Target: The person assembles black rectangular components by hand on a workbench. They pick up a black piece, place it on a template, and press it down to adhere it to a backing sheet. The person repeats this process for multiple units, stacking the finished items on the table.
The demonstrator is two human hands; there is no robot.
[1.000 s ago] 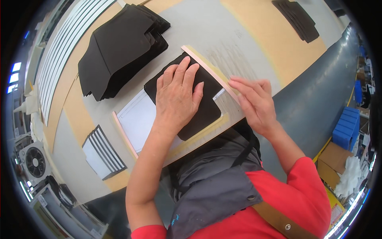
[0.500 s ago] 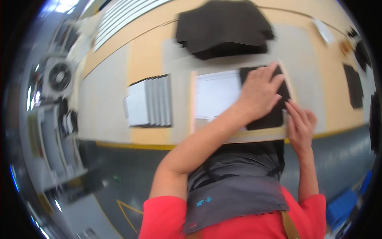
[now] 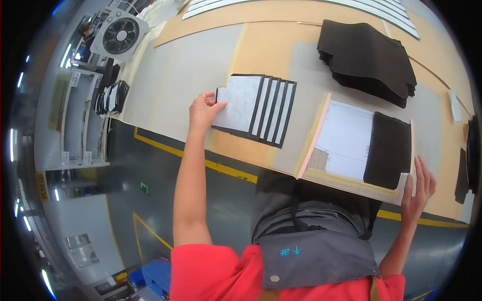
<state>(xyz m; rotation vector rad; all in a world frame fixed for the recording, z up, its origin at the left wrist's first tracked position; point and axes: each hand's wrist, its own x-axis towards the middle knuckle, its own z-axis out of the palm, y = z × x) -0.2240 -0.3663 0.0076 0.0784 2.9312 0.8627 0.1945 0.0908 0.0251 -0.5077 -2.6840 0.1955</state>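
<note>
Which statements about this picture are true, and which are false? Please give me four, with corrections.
1. The left hand is at the left edge of the overlapping white-and-black pieces. True.
2. The right hand holds scissors. False: it is at the right-hand strip, without scissors.
3. The single black piece lies left of the white sheet. False: it lies on the right.
4. The fan is left of the black stack. True.

White strips [image 3: 385, 15] cut off above, fanned panels [image 3: 241, 108] partly hidden, dark item [image 3: 473, 153] cropped right, perhaps cloth
</note>
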